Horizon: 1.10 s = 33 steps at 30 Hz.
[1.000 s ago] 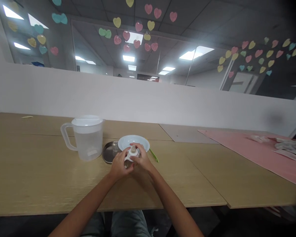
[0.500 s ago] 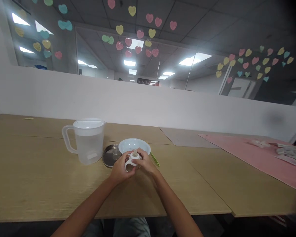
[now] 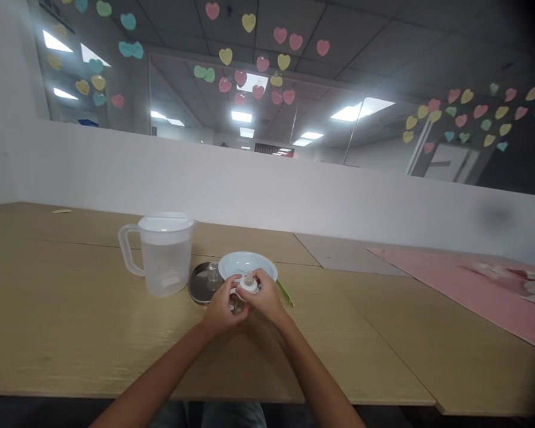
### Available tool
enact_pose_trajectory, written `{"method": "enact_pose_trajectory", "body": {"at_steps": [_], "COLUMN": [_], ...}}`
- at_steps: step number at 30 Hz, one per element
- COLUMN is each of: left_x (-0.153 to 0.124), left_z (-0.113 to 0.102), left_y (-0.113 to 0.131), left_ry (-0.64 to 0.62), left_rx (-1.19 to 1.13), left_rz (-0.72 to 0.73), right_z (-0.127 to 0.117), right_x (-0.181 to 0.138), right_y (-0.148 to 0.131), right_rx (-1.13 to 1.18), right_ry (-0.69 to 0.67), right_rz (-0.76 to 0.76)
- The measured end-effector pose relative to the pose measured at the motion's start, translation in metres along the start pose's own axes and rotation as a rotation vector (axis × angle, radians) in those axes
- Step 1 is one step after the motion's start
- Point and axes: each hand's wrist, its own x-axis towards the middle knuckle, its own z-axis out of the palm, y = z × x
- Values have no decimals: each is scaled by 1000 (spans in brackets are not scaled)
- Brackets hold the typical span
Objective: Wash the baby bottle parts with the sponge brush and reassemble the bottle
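Between my two hands is a baby bottle [image 3: 248,284] with a white collar, a white side handle and a pale teat pointing up. My left hand [image 3: 222,308] is closed round its lower part and handle side. The fingers of my right hand [image 3: 267,297] grip the white collar. Most of the bottle's body is hidden by my fingers. Just beyond my hands stands a white bowl [image 3: 248,258], with a green handle [image 3: 285,293] sticking out beside it. Left of the bowl lies a round metal tray [image 3: 198,291] holding a small clear cap [image 3: 213,276].
A translucent lidded pitcher [image 3: 167,264] with clear liquid stands on the wooden table [image 3: 93,321], left of the tray. A pink mat [image 3: 446,279] with crumpled cloth lies at the right. A white wall [image 3: 249,184] closes off the table's far side.
My right hand has turned slightly on the white collar, and the handle now shows less. The whole view has shifted a little, with things appearing farther right.
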Motion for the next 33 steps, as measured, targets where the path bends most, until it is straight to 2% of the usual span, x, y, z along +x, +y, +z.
{"method": "enact_pose_trajectory", "body": {"at_steps": [5, 11, 19, 23, 33], "left_x": [0, 1, 1, 0, -2], "left_z": [-1, -2, -8, -10, -14], "left_y": [-2, -5, -10, -7, -11], "left_ry": [-17, 38, -30, -14, -114], "left_rx": [-9, 30, -27, -85, -100], "left_rz": [-40, -80, -74, -43, -5], "right_z": [3, -2, -13, -17, -15], "right_x": [0, 1, 4, 5, 6], "right_y": [3, 0, -1, 0, 5], "right_rx": [-88, 5, 157, 199, 249], "right_ry": [40, 12, -122, -160, -151], "right_rz": [-43, -28, 46, 57, 118]}}
